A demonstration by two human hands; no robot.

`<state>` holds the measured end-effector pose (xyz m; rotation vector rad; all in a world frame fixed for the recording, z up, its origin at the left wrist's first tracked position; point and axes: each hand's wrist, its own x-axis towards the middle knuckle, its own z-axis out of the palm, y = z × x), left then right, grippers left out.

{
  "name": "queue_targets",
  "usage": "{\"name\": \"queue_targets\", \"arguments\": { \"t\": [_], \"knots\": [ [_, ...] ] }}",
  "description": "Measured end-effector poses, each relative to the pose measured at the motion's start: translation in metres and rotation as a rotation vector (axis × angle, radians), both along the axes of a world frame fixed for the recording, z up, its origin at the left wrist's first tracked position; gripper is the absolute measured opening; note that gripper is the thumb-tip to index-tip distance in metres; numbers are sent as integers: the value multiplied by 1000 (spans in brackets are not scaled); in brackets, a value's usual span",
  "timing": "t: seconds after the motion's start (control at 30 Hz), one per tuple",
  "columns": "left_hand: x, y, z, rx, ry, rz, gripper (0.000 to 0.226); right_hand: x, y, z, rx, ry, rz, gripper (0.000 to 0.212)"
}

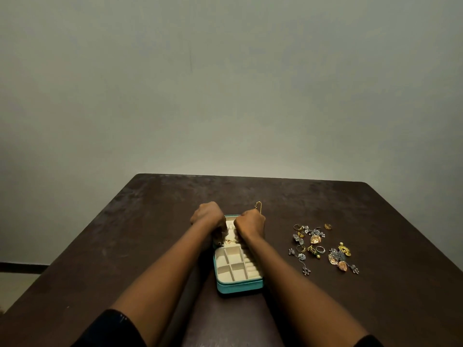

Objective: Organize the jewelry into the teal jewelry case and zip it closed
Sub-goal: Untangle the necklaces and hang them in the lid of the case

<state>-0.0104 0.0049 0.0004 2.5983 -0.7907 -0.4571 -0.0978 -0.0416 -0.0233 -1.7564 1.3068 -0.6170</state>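
Note:
The teal jewelry case [238, 288] lies open on the dark table, its cream compartments facing up. Both my hands are over its far half. My right hand [250, 222] is closed on a gold chain [258, 207], whose end sticks up behind the knuckles. My left hand [208, 216] is closed at the case's far left, fingers pinching down near the chain's pendant part [229, 241] lying across the case. The fingertips are hidden. A pile of loose jewelry [323, 246], rings and earrings in gold and silver, lies to the right of the case.
The brown table [125, 234] ends at a far edge against a plain grey wall [225, 83]. Its left edge runs diagonally toward me, with floor beyond it. Dark sleeves cover my upper arms at the bottom.

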Motion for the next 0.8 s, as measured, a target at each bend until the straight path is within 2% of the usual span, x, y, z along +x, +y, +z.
{"name": "queue_targets", "arguments": {
  "t": [0.13,0.23,0.3,0.47,0.63,0.7,0.8],
  "knots": [
    [5,4,1,-29,26,31,29,1,1,-1,5,-13,32,25],
    [10,9,-2,-108,-66,131,18,1,-1,-2,26,-12,54,27],
    [12,12,-9,-127,-60,159,17,1,-1,-1,47,-20,56,29],
    [10,15,-22,-142,158,158,29,-1,0,5,111,-62,73,27],
    [13,19,-20,-161,291,110,20,-4,4,10,117,-85,114,20],
    [14,20,-21,-212,374,95,19,-6,4,11,117,-86,111,13],
    [13,24,-20,-280,457,72,17,-7,6,10,124,-93,89,14]
  ]
}}
